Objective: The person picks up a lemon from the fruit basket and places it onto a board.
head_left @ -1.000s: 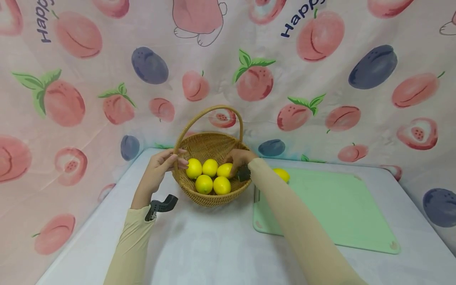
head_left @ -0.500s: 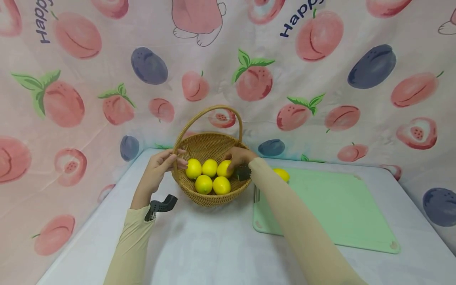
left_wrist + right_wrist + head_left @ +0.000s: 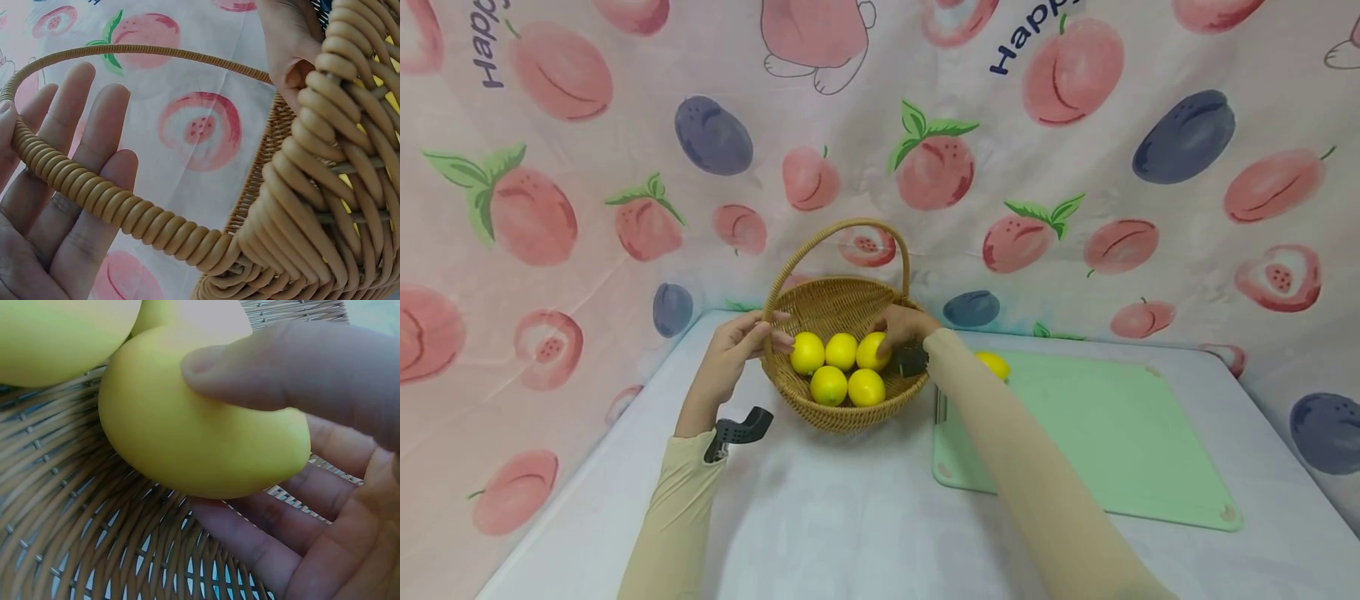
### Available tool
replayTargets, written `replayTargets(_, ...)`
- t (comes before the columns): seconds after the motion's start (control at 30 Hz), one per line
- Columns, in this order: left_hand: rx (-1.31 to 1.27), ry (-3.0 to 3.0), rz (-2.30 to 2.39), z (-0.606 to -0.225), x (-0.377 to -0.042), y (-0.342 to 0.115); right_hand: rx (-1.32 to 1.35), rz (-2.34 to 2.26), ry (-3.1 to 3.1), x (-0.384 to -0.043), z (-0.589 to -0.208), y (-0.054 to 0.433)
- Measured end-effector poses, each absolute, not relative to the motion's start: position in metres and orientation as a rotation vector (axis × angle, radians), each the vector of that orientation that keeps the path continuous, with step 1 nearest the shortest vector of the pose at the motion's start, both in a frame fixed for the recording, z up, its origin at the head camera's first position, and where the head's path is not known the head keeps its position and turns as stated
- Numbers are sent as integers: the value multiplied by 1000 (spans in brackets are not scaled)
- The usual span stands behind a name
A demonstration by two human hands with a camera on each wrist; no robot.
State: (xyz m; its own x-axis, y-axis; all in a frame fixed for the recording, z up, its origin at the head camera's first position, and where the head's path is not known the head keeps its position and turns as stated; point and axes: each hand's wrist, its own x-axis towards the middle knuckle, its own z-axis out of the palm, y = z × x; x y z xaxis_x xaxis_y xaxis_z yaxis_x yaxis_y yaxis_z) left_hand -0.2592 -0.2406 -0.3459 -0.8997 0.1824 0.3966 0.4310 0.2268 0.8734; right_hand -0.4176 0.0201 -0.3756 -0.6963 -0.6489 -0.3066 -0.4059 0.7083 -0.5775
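Observation:
A wicker basket [image 3: 842,417] with an arched handle [image 3: 805,250] holds several yellow lemons [image 3: 829,386]. My left hand [image 3: 733,354] is at the handle's left side, the handle [image 3: 94,190] passing between thumb and fingers. Those fingers [image 3: 103,122] stretch almost straight behind it in the left wrist view, and the thumb touches it at the view's edge. Inside the basket, my right hand [image 3: 906,329] holds the rightmost lemon [image 3: 187,425]: its thumb [image 3: 250,372] presses on top and the other fingers lie beneath and beside it. Part of this lemon is hidden by the hand in the head view.
A green cutting board [image 3: 1090,433] lies on the white-covered table [image 3: 835,517], right of the basket. Another lemon [image 3: 994,365] rests at the board's far left corner, partly behind the right sleeve [image 3: 1000,433]. Fruit-printed cloth [image 3: 880,108] hangs close behind the basket.
The right hand's fingers have shifted slightly on the rightmost lemon, leaving more of it visible. The left hand, basket and other lemons stay in place.

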Motion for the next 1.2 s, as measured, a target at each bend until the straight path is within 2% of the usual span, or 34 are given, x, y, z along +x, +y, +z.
replayTargets(0.43, -575, -2257, -1765, -347, -262, -245, -846, -694, 2452, -411, -359, 17)
replayTargets(1.2, -579, -2236, -1782, -348, -259, -244, -848, -1003, 2342, -415, -361, 21)
